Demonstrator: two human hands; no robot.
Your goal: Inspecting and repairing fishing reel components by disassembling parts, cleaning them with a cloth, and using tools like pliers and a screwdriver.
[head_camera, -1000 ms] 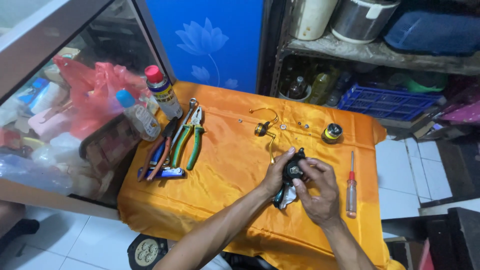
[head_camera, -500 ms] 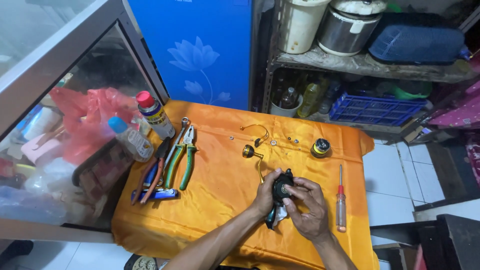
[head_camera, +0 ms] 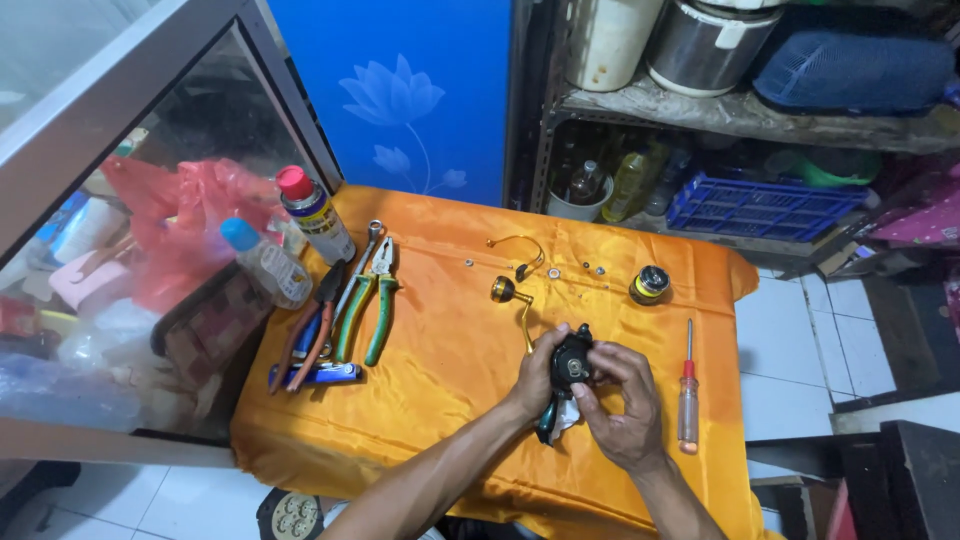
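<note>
Head view shows both hands meeting over the orange cloth [head_camera: 450, 330]: the left hand [head_camera: 538, 375] wraps around a small black reel body [head_camera: 572, 362] from its side while the right hand [head_camera: 622, 405] closes on it from below, fingers curled against it. At the cloth's left edge a spray can [head_camera: 315, 215] with a red cap and yellow-and-blue label leans beside a clear bottle [head_camera: 266, 262] with a blue cap, near green-handled pliers [head_camera: 368, 300]. A red-handled screwdriver [head_camera: 688, 388] lies just right of the hands.

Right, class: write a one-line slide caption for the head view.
Both hands, left hand and right hand, grip a black fishing reel body over an orange cloth.
</note>
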